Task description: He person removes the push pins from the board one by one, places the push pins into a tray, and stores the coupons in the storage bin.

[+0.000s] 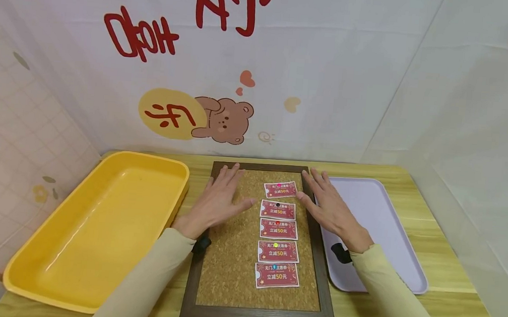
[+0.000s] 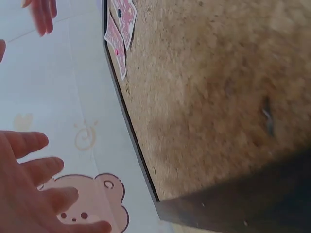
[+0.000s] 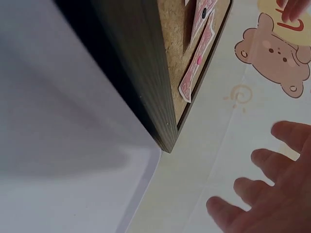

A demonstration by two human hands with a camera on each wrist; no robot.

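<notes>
A cork board (image 1: 231, 276) in a dark wooden frame lies on the table. Several red paper coupons run down its right half in a column, each with a coloured push pin at its top edge; the top coupon (image 1: 280, 190) has a pink pin and the lowest coupon (image 1: 277, 277) a blue one. Over the board's upper left is my left hand (image 1: 219, 200), fingers spread and holding nothing. My right hand (image 1: 333, 207) hovers by the right frame edge, partly above the lilac tray (image 1: 406, 270), its fingers also spread and bare. Both wrist views show straight fingers.
To the left stands a deep yellow tray (image 1: 92, 215). Behind the table hangs a white wall cloth (image 1: 333, 60) with red characters and a cartoon bear. Wood-grain tabletop (image 1: 450, 288) shows around the board and trays.
</notes>
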